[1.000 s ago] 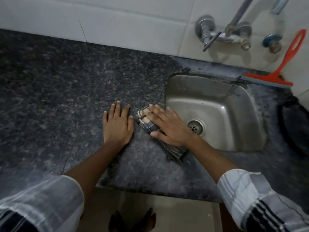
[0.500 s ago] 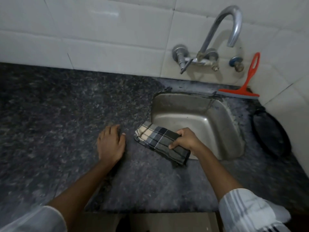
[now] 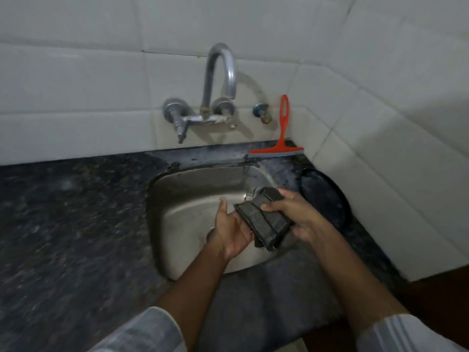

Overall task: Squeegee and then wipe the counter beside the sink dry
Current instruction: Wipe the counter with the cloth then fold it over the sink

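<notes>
Over the steel sink [image 3: 182, 189] I hold a folded dark checked cloth [image 3: 264, 222]. My right hand [image 3: 299, 214] grips it from the right, fingers wrapped over its top. Palm up, my left hand [image 3: 232, 229] sits under the cloth's left edge and touches it. The dark speckled counter [image 3: 76, 224] stretches to the left of the sink. A red squeegee [image 3: 280, 146] leans on the tiled wall behind the sink's right corner, blade down on the counter.
A curved steel tap [image 3: 220, 80] with a lever valve is mounted on the wall above the sink. A black round pan [image 3: 327, 199] lies on the counter to the right of the sink, against the tiled side wall. The counter's front edge runs near my forearms.
My right hand lifted the cloth off the counter and carried it right over the sink. My left hand left the counter and came under the cloth. The view shifted right.
</notes>
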